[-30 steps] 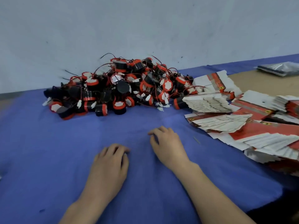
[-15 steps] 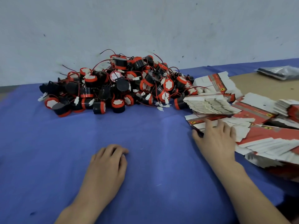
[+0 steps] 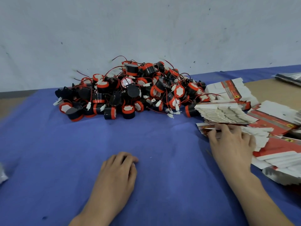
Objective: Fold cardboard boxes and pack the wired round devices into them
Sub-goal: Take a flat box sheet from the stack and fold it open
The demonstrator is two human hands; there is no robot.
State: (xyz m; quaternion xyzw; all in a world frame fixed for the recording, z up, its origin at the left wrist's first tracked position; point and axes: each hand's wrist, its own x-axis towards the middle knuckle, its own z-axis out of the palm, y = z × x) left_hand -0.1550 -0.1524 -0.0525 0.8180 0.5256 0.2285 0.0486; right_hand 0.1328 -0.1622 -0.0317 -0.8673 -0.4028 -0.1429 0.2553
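A big pile of black and red round devices (image 3: 130,93) with thin red wires and white plugs lies at the back of the blue cloth (image 3: 48,152). Stacks of flat red and white cardboard boxes (image 3: 224,111) are fanned out on the right. My right hand (image 3: 231,144) lies on the nearest stack, thumb and fingers pinching the left edge of a flat box (image 3: 203,128). My left hand (image 3: 118,173) rests palm down on the cloth in front of me, fingers loosely curled, holding nothing.
A pale wall (image 3: 146,30) stands right behind the device pile. Bare brown tabletop (image 3: 268,90) shows at the far right, with a clear plastic bag (image 3: 290,79) on it. Something white (image 3: 2,175) peeks in at the left edge.
My right hand has moved from the middle of the cloth rightward onto the flat box stack and taken hold of a box edge. The left hand has stayed put.
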